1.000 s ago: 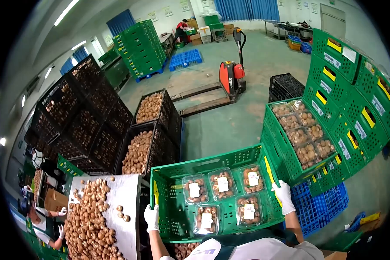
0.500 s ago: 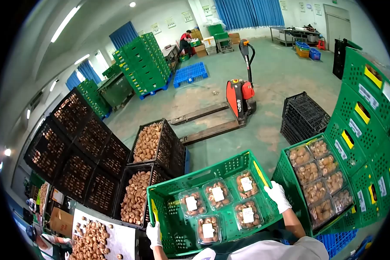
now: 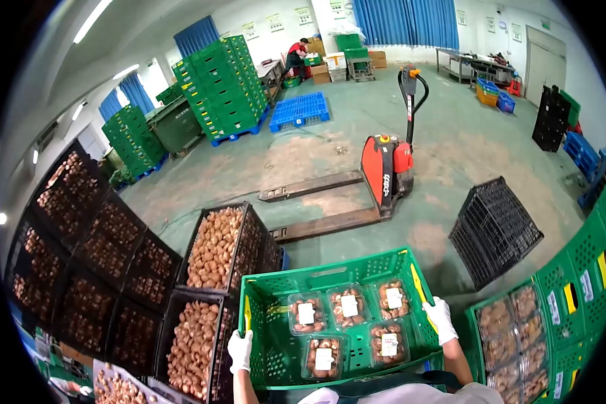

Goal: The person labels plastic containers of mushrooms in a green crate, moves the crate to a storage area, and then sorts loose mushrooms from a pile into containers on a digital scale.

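I wore thin white fabric gloves (image 3: 238,342) on my left hand (image 3: 239,350) and right hand (image 3: 442,320), forearms uncovered, and a white top (image 3: 444,395).

Pack labels (image 3: 349,306) unreadable; green crate (image 3: 330,271) near wall hidden by torso (image 3: 400,394).

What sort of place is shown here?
Probably a mushroom packing warehouse: black crates of loose mushrooms, a red pallet truck, and a green crate of labelled packs held by the left hand and right hand.
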`<state>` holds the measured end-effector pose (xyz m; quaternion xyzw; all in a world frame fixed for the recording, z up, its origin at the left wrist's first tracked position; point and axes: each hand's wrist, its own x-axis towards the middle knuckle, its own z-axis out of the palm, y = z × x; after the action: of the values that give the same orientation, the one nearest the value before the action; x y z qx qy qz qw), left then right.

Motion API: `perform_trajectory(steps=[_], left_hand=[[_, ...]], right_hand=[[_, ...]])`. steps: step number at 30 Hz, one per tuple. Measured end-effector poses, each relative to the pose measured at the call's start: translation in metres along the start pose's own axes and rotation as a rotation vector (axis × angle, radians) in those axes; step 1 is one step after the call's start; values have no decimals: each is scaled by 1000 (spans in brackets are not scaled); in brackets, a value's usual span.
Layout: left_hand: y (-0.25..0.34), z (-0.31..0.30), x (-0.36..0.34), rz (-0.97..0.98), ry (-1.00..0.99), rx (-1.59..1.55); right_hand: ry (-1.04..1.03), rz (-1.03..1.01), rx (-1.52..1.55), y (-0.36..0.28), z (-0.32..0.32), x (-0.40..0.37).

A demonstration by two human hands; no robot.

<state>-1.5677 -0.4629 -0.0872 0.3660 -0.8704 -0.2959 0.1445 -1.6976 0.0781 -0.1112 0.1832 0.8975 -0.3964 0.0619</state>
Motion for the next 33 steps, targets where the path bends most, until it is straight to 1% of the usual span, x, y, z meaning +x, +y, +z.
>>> perform_trajectory(steps=[1,2,4,5,6,7,8,10,11,12,13,14,15,16,17,18,19,20,22,23,24,25,26,28,30,31,32,33], left_hand=[[28,8,20,-41,-66,14],[42,24,52,-20,-104,137],[74,50,102,-52,-196,126],[81,66,125,-31,-234,161],[84,84,144,-4,-248,154],[77,108,161,-25,-282,115],[76,123,173,-47,-313,84],[75,154,190,-101,-397,106],[62,173,198,-123,-437,98],[48,195,205,-145,-475,86],[36,216,208,-178,-478,69],[44,223,208,-257,-540,4],[37,239,211,-338,-562,-23],[27,257,213,-418,-581,-54],[36,263,215,-430,-598,-41],[47,270,215,-529,-602,-36],[37,289,219,-568,-584,-93],[29,308,224,-606,-564,-149],[24,334,235,-641,-566,-196],[27,346,241,-660,-562,-233],[33,359,247,-678,-561,-270],[39,375,254,-716,-537,-205],[42,386,260,-702,-543,-265],[39,415,276,-720,-543,-283],[47,433,286,-699,-527,-311],[47,447,294,-732,-517,-301],[47,456,302,-702,-529,-326],[40,470,309,-667,-551,-327]], right_hand=[[-2,13,-28,-8,2,16],[21,20,-36,-16,8,35],[-37,157,-3,-30,16,72],[-38,170,-12,-20,28,88],[20,160,30,-5,43,108],[78,147,72,6,53,125],[71,159,67,10,59,132],[18,234,83,13,69,143],[-58,248,91,17,70,149],[-39,232,48,36,82,159],[-44,277,27,46,91,165],[-52,321,6,47,97,173],[-55,362,48,49,102,178],[-61,362,43,54,108,188],[-46,393,58,63,116,197],[-32,424,73,75,124,205],[-27,421,134,89,134,218],[-37,420,133,91,141,233],[-23,465,166,87,148,261],[-10,429,148,79,151,275],[-12,438,144,78,155,290],[-2,470,181,81,164,309],[6,500,218,89,178,326],[15,448,151,130,208,370],[-3,397,58,141,220,403],[-16,385,131,128,217,411],[-28,374,205,112,212,417],[-4,328,298,111,216,426]])
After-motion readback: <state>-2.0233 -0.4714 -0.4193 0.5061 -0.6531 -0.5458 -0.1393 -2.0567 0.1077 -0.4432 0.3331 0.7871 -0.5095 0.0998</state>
